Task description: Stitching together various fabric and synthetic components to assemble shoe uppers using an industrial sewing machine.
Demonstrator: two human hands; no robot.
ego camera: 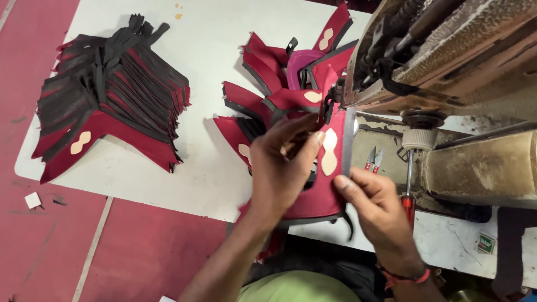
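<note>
Hands pinched shut: left hand (279, 168) and right hand (372, 204) gripping maroon, black-edged fabric shoe-upper piece (323, 196) at worn sewing machine (447, 61) needle. Best kept flat, edge aligned, fingertips clear.

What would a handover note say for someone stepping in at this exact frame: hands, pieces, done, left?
Left hand: gripping the maroon shoe-upper piece from above, at the sewing machine.
Right hand: pinching that piece's lower right edge.
Neat stack of maroon-and-black pieces lies far left on the white table; a loose pile lies beside the machine.
Small snips and a red-handled screwdriver lie by the machine.
Which pile is finished cannot be told.
</note>
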